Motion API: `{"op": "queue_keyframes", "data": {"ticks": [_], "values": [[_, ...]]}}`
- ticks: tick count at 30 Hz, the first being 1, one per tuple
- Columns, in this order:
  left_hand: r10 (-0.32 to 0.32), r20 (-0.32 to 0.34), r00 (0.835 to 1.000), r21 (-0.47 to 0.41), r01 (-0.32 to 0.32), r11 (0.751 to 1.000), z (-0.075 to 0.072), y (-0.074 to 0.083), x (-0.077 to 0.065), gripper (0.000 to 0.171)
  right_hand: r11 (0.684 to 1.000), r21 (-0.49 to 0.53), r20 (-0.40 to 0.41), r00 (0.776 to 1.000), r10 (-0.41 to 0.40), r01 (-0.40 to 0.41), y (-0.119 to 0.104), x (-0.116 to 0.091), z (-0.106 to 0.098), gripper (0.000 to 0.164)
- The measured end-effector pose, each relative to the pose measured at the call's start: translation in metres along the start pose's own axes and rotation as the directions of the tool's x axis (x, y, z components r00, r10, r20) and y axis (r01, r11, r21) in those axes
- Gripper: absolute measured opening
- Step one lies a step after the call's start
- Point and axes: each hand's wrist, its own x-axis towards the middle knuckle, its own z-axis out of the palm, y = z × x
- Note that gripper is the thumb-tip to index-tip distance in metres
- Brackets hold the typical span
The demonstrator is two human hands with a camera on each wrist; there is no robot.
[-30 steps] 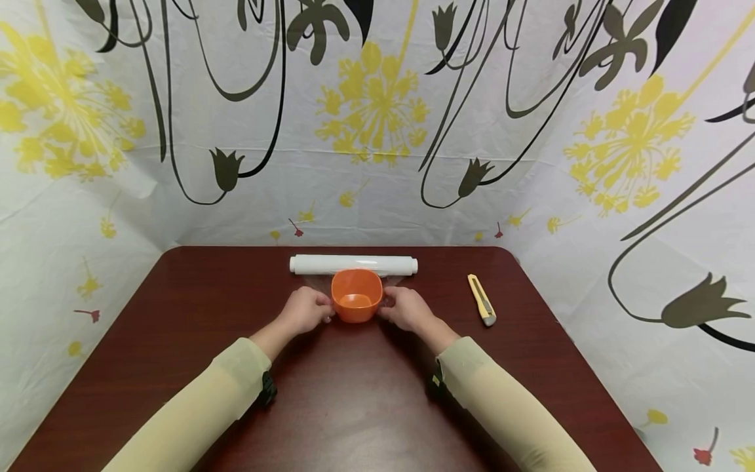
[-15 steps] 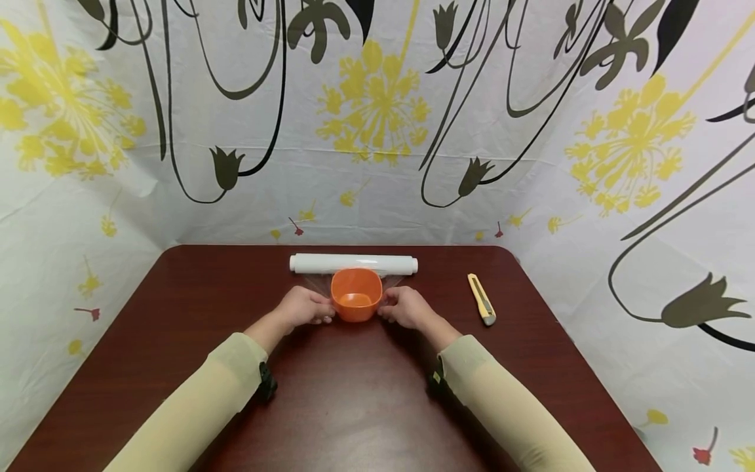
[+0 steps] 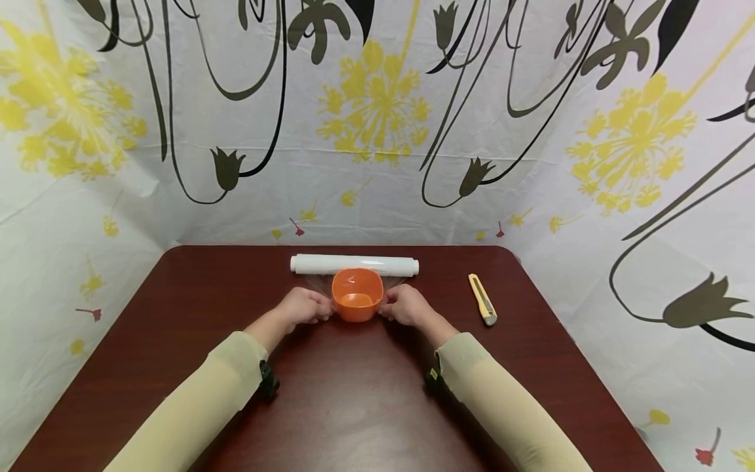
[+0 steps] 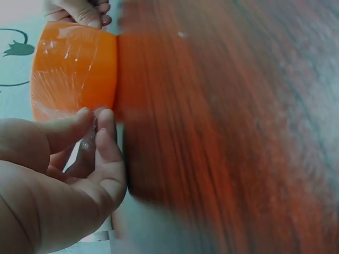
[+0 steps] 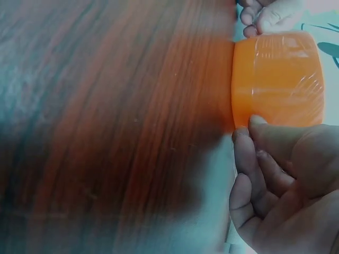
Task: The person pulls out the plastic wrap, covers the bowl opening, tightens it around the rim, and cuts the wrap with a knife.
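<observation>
Pinching clear film (image 4: 53, 98) between the thumb and fingers (image 4: 106, 119) of the left hand (image 3: 299, 307), right beside the left wall of the orange bowl (image 3: 357, 314). Pinching likewise with the right hand (image 3: 409, 307) at the bowl's opposite side, bringing thumb tip and fingertip together low by the wall, while barely making out the film at that spot. Having the bowl standing upright on the desk (image 3: 348, 406), between both hands and just in front of the white roll (image 3: 355, 265). Looking down into the bowl and meeting smooth orange walls, with light glinting on its floor and a small pale gleam high on the far inner side. Not being able to tell from above about film across the mouth. Having film running from the roll to the bowl, showing faintly on either side, and clinging to the near wall in fine creases and bright streaks. Having a yellow cutter (image 3: 483, 300) lying well apart, off to the right. Wearing pale sleeves (image 3: 189, 406) and black devices (image 3: 268, 380) at the wrists. Facing a flower-printed sheet (image 3: 377, 226) behind the desk.
</observation>
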Motion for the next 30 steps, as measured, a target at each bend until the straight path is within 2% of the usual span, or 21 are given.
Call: {"op": "queue_keyframes", "data": {"ticks": [5, 10, 14, 18, 21, 26, 27, 30], "values": [[0.022, 0.019, 1.0, 0.016, -0.022, 1.0, -0.001, 0.0, 0.001, 0.025, 1.0, -0.014, 0.014, 1.0, -0.015, 0.015, 0.001, 0.0, 0.001, 0.016], [0.005, 0.053, 0.999, -0.043, -0.003, 0.999, 0.0, 0.002, 0.002, 0.032, 0.999, -0.026, 0.009, 1.0, -0.03, 0.03, 0.004, 0.0, 0.001, 0.011], [-0.05, 0.044, 0.998, -0.11, 0.055, 0.992, 0.003, 0.002, 0.005, 0.033, 0.995, -0.095, -0.022, 0.999, -0.044, 0.041, 0.004, 0.003, 0.002, 0.013], [-0.106, 0.017, 0.994, -0.16, 0.108, 0.981, 0.007, 0.004, 0.007, 0.03, 0.992, -0.112, -0.046, 0.997, -0.062, 0.057, 0.007, 0.009, 0.004, 0.016], [-0.131, -0.019, 0.991, -0.17, 0.126, 0.977, 0.01, 0.005, 0.007, 0.029, 0.99, -0.128, -0.052, 0.997, -0.059, 0.052, 0.027, 0.024, 0.013, 0.016], [-0.172, -0.08, 0.982, -0.143, 0.16, 0.977, 0.015, 0.008, 0.007, 0.031, 0.989, -0.143, -0.034, 0.999, 0.036, -0.04, 0.068, 0.055, 0.034, 0.014], [-0.18, -0.082, 0.98, -0.138, 0.168, 0.976, 0.016, 0.009, 0.008, 0.031, 0.987, -0.149, -0.041, 0.998, 0.048, -0.054, 0.075, 0.06, 0.038, 0.014], [-0.204, -0.058, 0.977, -0.149, 0.193, 0.97, 0.015, 0.01, 0.009, 0.033, 0.985, -0.153, -0.05, 0.996, 0.068, -0.075, 0.078, 0.065, 0.041, 0.013]]}}
